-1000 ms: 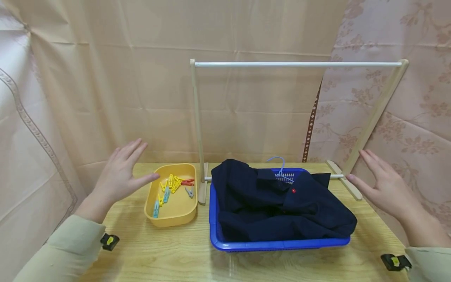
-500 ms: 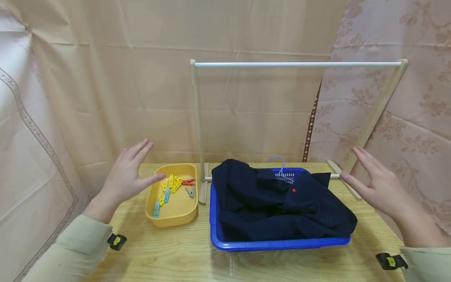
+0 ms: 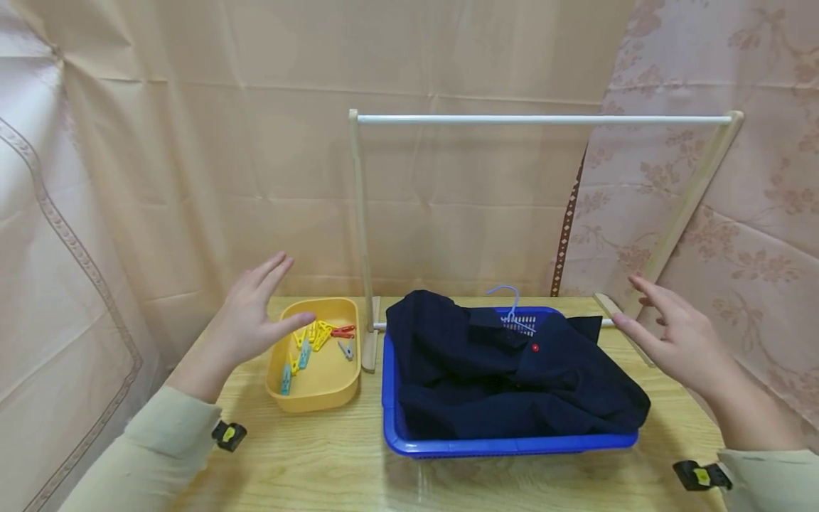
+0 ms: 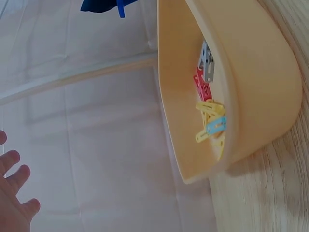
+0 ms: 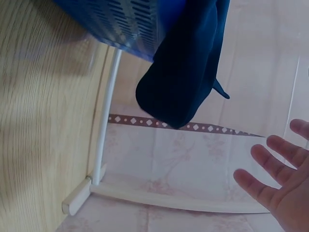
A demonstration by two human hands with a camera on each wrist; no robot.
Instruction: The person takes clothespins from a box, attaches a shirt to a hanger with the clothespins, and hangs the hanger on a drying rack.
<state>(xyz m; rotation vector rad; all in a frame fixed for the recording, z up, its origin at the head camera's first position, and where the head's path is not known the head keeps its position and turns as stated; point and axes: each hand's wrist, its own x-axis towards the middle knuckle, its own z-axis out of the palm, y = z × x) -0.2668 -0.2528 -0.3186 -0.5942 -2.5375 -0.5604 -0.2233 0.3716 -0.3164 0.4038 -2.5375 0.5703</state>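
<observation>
I judge the work barely begun: the dark garment (image 3: pixel 473 387) lies bunched in the blue basket (image 3: pixel 525 446), off the rack (image 3: pixel 361 213); clothespins (image 3: pixel 322 334) wait in the yellow tray (image 3: pixel 320 403). I see the left hand (image 3: pixel 251 323) spread, the right hand (image 3: pixel 681 345) with fingers parted, both holding and touching nothing.

Clothespins (image 3: pixel 320 336) lie in a tray (image 3: pixel 329 380) on a table (image 3: pixel 307 455), left of a basket (image 3: pixel 512 446) where a garment (image 3: pixel 512 391) rests with a hanger (image 3: pixel 511 311) at its far side. A rack (image 3: pixel 544 119) stands behind the basket, its left foot between basket and tray, before a curtain (image 3: pixel 473 213). The left hand (image 3: pixel 256 316) is near the tray's left side, the right hand (image 3: pixel 678 345) right of the basket
</observation>
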